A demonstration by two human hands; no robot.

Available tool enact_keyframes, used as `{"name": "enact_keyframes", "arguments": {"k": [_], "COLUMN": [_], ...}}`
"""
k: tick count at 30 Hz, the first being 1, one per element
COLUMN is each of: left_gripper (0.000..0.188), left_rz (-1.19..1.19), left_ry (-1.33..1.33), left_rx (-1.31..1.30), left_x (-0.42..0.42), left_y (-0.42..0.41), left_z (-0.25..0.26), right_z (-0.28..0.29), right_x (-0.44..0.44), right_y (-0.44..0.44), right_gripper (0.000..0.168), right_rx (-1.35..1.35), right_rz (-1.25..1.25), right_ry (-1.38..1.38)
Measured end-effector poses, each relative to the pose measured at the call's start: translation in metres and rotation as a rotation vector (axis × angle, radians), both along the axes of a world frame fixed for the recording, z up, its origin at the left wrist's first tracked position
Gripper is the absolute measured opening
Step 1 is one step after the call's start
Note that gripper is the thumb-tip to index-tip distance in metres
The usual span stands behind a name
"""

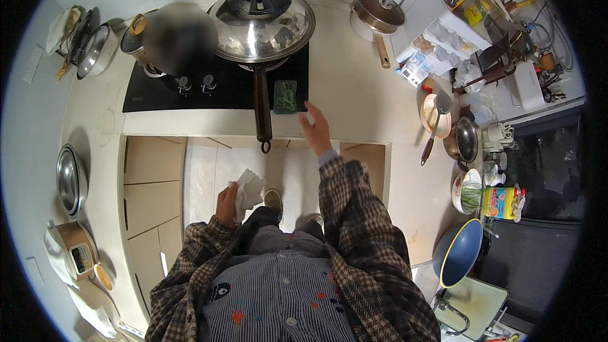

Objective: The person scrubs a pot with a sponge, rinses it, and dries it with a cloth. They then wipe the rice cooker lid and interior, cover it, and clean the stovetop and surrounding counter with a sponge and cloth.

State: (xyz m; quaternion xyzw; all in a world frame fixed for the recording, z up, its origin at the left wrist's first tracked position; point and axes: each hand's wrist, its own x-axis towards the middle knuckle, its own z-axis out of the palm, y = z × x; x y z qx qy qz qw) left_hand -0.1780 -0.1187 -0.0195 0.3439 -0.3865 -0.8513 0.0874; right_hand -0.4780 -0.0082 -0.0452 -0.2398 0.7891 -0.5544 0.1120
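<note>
My left hand (226, 205) grips a crumpled white paper towel (250, 189) in front of my body, above the floor. My right hand (315, 127) reaches out over the front edge of the counter, fingers apart and holding nothing. Just left of its fingertips lies a small green rectangular thing (285, 97) on the black glass gas hob (228, 97); I cannot tell whether it is a box or a pad. On the right burner a wok with a domed steel lid (261, 23) stands covered. Its dark handle (262, 109) points towards me, past the counter edge.
A lidded saucepan (378, 14) stands right of the hob. Farther right are a bowl (434, 114) with a spatula (433, 135) across it, a small pan (463, 140) and a blue basin (458, 252). Metal bowls (71, 180) and a rice cooker (76, 251) line the left counter.
</note>
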Motion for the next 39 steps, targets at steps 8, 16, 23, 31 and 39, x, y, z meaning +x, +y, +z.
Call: {"name": "enact_keyframes", "arguments": {"k": [8,16,23,31,39], "left_gripper": [0.041,0.034,0.017,0.029,0.034], "left_rz": [-0.371,-0.498,0.476,0.68,0.406], "left_ry": [0.017,0.039,0.135,-0.583,-1.383], "left_rx": [-0.133,-0.311,-0.954,-2.096,-2.241], "left_x": [-0.083,-0.136,-0.035,-0.094,-0.043], "left_y": [0.049,0.056,-0.148,-0.292,-0.294], "left_z": [-0.027,0.003,-0.054,0.237,0.301], "right_z": [0.012,0.035,0.144,0.224,0.271], "right_x": [0.127,0.076,0.078,0.203,0.189], "right_y": [0.081,0.139,0.096,-0.028,0.001], "right_gripper": [0.069,0.037,0.038,0.078,0.027], "right_rx": [-0.14,-0.163,-0.148,-0.736,-0.741], "right_rz": [0.31,-0.039,0.83,1.163,1.482], "right_ry": [-0.506,-0.792,-0.253,-0.072,-0.539]}}
